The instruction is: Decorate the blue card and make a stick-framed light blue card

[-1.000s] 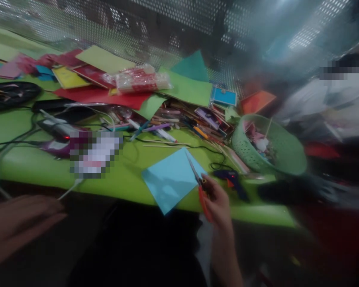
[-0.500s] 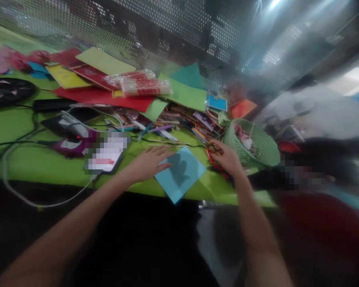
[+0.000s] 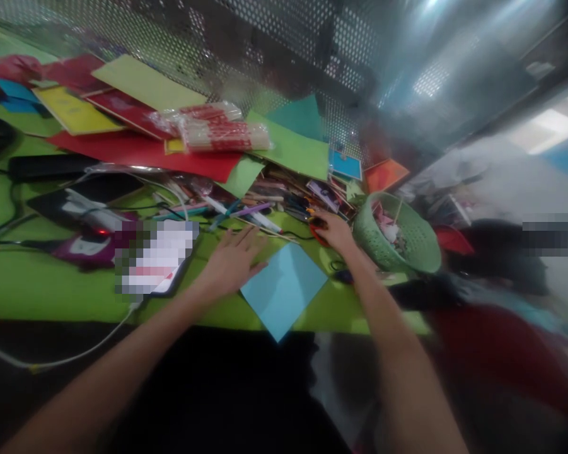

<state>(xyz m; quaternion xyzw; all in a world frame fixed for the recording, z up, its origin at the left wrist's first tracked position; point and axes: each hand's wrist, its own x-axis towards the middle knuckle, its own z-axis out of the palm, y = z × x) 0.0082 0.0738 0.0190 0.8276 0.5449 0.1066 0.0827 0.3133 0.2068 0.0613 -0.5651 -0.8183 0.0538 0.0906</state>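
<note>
The light blue sheet [image 3: 284, 293] lies on the green table [image 3: 75, 306] in front of the person, turned like a diamond: one corner points toward the person and reaches over the table edge, the opposite corner points to the pile behind. Its sides look nearly equal, so a long axis cannot be told. The left hand [image 3: 231, 261] is flat with spread fingers, its thumb at the sheet's left upper edge. The right hand [image 3: 333, 228] is beyond the sheet, its fingers bent over the orange-handled scissors [image 3: 318, 234]; whether they grip them, I cannot tell, and the direction of the blades is unclear. To the right of this hand stands the green basket [image 3: 428, 252], with pink and white scraps and a thin stick inside. Behind the pile, a clear plastic package [image 3: 227, 135] holds pale sticks with red bands. A phone [image 3: 163, 255] lies left of the left hand.
</note>
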